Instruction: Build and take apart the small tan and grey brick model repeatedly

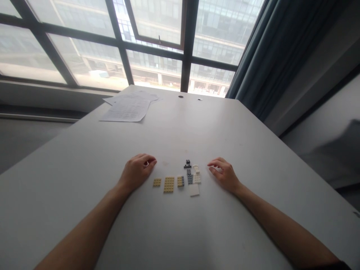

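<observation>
My left hand (140, 168) rests on the table with curled fingers, thumb tip against the fingertips, and no object shows in it. Just below and right of it lies a small tan building plate (157, 182), then a larger tan plate (168, 185). Beside these is a tan and grey brick piece (180, 182). My right hand (223, 172) lies at the other side, empty, its thumb and fingers apart. Nearest to it are small white studded pieces (197, 179), dark grey plates (190, 179), black pieces (187, 164) and a smooth white tile (194, 190).
Printed paper sheets (126, 108) lie at the far left of the white table (225, 131). Two small round fittings, one a dark hole (180, 96), sit near the far edge. Beyond are framed windows (157, 22), with a dark curtain (261, 67) on the right.
</observation>
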Available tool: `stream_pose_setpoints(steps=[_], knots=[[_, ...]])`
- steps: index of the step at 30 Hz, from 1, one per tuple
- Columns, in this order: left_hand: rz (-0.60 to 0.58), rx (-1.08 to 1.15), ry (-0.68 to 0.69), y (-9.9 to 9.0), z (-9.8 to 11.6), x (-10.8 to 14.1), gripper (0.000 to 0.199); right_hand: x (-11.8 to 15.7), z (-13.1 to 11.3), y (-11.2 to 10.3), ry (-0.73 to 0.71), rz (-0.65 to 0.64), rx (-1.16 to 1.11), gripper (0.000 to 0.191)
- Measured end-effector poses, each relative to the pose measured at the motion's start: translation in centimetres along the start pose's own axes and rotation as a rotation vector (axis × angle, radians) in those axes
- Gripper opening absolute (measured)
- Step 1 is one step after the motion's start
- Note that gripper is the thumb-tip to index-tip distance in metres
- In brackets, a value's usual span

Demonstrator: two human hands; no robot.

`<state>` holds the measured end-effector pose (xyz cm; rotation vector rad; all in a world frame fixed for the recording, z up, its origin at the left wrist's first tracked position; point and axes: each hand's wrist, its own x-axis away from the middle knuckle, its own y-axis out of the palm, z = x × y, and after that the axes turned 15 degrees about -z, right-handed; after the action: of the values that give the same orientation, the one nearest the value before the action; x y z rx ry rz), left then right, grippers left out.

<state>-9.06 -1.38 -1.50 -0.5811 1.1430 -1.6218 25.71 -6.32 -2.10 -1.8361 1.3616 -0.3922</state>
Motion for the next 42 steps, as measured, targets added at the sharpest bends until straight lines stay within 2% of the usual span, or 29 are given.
stream_pose_setpoints(steps=[5, 21, 26, 30, 37, 42], knots=[[0.003, -0.010, 0.005, 0.1, -0.2, 0.1, 0.027, 1.5, 0.3, -0.2, 0.022, 0.027, 0.002, 0.012], [0.006, 0.006, 0.006, -0.1, 0.0, 0.2, 0.025, 1.3, 0.0, -0.3, 0.065, 0.037, -0.026, 0.011], [0.005, -0.009, 0.006, -0.2, 0.3, 0.2, 0.025, 1.3, -0.3, -0.3, 0.045, 0.046, 0.073, 0.012], [0.001, -0.024, 0.017, -0.3, 0.4, 0.2, 0.026, 1.8, -2.1, 0.2, -0.007, 0.046, 0.207, 0.014], [-0.005, -0.021, 0.021, -0.1, 0.0, 0.2, 0.026, 3.2, -7.4, 3.8, -0.068, -0.162, 0.330, 0.037], [-0.010, -0.029, 0.041, 0.0, -0.1, 0.1, 0.026, 2.4, -8.9, 4.7, -0.046, -0.218, 0.399, 0.046]])
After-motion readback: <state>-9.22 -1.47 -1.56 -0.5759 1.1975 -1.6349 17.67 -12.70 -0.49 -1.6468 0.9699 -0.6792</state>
